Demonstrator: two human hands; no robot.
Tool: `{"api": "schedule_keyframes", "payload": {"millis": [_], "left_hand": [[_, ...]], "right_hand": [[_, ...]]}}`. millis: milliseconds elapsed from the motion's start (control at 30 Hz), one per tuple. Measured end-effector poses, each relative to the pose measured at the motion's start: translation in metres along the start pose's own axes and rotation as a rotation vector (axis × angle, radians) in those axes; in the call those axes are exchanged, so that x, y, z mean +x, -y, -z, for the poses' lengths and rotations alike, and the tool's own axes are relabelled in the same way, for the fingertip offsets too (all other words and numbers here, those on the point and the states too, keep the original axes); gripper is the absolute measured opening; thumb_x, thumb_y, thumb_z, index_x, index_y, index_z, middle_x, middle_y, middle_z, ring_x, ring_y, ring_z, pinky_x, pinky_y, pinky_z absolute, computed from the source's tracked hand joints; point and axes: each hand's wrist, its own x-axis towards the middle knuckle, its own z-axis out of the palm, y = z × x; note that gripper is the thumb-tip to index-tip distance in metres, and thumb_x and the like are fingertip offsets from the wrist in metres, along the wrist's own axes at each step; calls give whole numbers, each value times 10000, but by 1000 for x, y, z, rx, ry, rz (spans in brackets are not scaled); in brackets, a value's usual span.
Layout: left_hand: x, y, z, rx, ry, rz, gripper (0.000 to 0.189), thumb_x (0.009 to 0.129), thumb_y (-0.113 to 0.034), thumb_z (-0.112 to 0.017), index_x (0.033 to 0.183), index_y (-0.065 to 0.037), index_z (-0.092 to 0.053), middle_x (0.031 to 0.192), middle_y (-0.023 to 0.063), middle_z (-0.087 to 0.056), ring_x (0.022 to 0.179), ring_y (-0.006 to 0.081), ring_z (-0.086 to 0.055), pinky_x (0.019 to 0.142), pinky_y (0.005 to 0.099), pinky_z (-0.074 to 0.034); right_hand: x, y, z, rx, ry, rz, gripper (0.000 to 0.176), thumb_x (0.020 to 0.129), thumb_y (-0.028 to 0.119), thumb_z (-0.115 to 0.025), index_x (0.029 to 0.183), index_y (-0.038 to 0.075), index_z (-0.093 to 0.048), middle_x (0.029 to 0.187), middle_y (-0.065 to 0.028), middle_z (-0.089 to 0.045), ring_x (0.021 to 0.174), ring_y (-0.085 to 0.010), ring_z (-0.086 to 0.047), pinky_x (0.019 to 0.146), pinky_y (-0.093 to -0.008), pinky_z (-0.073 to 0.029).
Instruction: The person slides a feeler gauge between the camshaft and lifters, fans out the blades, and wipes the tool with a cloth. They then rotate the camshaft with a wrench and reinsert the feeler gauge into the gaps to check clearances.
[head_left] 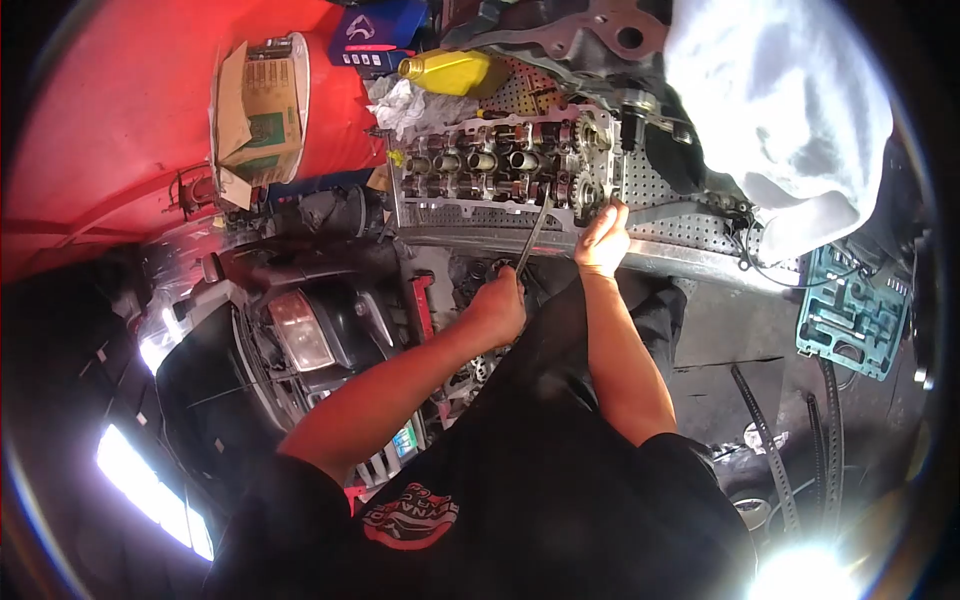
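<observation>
A metal cylinder head with camshafts and several round bores lies on the perforated bench. My left hand is closed around a long, slim metal wrench, which slants up so that its far tip meets the near camshaft. My right hand is at the head's right end, just below the camshaft sprocket. Its fingers are curled together by the corner; what they grip is hidden.
Behind the head lie a yellow bottle, crumpled paper and a blue box. A white cloth hangs at right above a teal tool case. An opened cardboard box is at left, above a car headlight.
</observation>
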Motion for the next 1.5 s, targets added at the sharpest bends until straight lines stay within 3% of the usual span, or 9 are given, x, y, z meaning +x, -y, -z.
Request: {"api": "schedule_keyframes", "payload": {"millis": [133, 533, 733, 933, 1033, 1133, 1233, 1433, 1500], "left_hand": [[0, -2, 2, -22, 35, -14, 291, 994, -204, -416, 1066, 76, -439, 915, 358, -628, 903, 500, -631, 804, 571, -491], [0, 0, -1, -40, 4, -32, 291, 1000, -235, -442, 1045, 52, -450, 846, 326, -625, 836, 493, -625, 751, 572, -475], [-2, -7, -2, -43, 13, -27, 266, 945, -156, -467, 1044, 89, -436, 881, 348, -636, 878, 488, -645, 776, 552, -507], [-3, -6, -19, -96, -24, -23, 247, 974, -172, -430, 1033, 67, -427, 881, 348, -632, 867, 499, -637, 770, 574, -494], [-5, -3, -15, -106, -32, -72, 231, 985, -173, -414, 1038, 51, -440, 876, 340, -633, 839, 505, -632, 750, 582, -487], [-10, 2, 4, -110, -24, -75, 220, 986, -176, -421, 1034, 36, -456, 898, 331, -633, 854, 504, -625, 755, 570, -481], [-5, 8, 11, -155, 46, -88, 232, 991, -192, -444, 1020, 31, -502, 965, 282, -632, 966, 467, -610, 821, 532, -458], [-4, 8, 20, -192, 86, -151, 209, 971, -152, -439, 996, 40, -518, 925, 254, -633, 931, 434, -626, 821, 495, -476], [-1, 2, 46, -167, 337, -98, 205, 962, -141, -437, 972, 41, -530, 904, 246, -635, 920, 424, -632, 804, 495, -483]], "right_hand": [[0, 1, 0, 13, -17, 30, 465, 1005, 388, -316, 1241, 39, -513, 776, -232, -662, 727, -459, -654, 669, -503, -519], [0, -2, -1, 19, -8, 15, 468, 1003, 382, -323, 1243, 25, -507, 770, -237, -655, 723, -459, -648, 669, -495, -515], [1, -2, -2, 6, -27, 42, 449, 1002, 360, -328, 1244, 27, -507, 773, -245, -652, 730, -461, -647, 668, -503, -511], [0, 2, 2, 19, 24, -11, 494, 1008, 387, -295, 1235, 6, -513, 852, -271, -650, 750, -485, -635, 670, -503, -501], [0, 3, 0, -11, -31, 38, 451, 1008, 369, -321, 1229, 28, -513, 742, -217, -649, 710, -445, -649, 642, -486, -509], [0, 6, 0, 2, -63, 64, 462, 1011, 391, -315, 1214, 30, -521, 751, -213, -653, 706, -439, -651, 644, -483, -509], [1, 4, -1, -13, -80, 84, 479, 1012, 412, -309, 1203, 29, -525, 768, -210, -657, 699, -440, -648, 644, -481, -509], [-1, 8, -1, -33, -69, 29, 474, 1011, 373, -301, 1174, 7, -555, 921, -284, -650, 844, -494, -624, 756, -498, -491], [-2, 0, -1, -65, -69, 54, 503, 1012, 411, -286, 1183, 12, -541, 889, -280, -649, 840, -492, -625, 759, -509, -486]]}}
